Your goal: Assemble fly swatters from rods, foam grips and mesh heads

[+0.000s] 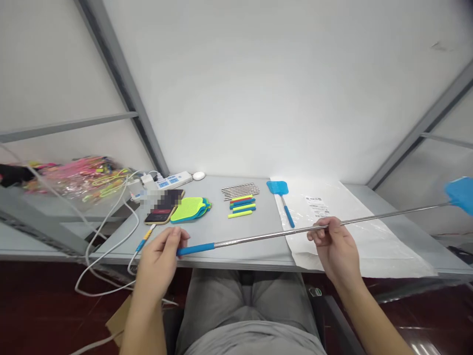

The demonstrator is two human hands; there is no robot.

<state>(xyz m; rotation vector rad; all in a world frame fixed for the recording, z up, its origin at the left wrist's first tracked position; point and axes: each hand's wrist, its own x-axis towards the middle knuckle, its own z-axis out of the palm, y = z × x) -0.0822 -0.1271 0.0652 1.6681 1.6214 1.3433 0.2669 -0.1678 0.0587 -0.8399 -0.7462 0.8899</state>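
A telescopic fly swatter (pixel 254 238) is stretched out long across the front of the table, its blue head at the far right. My left hand (pixel 162 251) is closed round the end of its blue grip. Further along, the fingers of my right hand (pixel 336 241) pinch the metal rod. Beyond it a second, short blue fly swatter (pixel 287 209) lies on a white plastic bag (pixel 332 197). Left of that are several coloured handle grips (pixel 242 207) and a row of metal rods (pixel 240 191). A stack of swatter heads (pixel 188 209), yellow-green on top, lies nearer my left hand.
A phone (pixel 162 209) lies left of the stack, with a power strip (pixel 173 181) and a white round object (pixel 198 175) behind. White cables (pixel 111 236) hang over the left edge. Bagged colourful items (pixel 84 177) sit far left. A white panel (pixel 258 98) stands behind the table.
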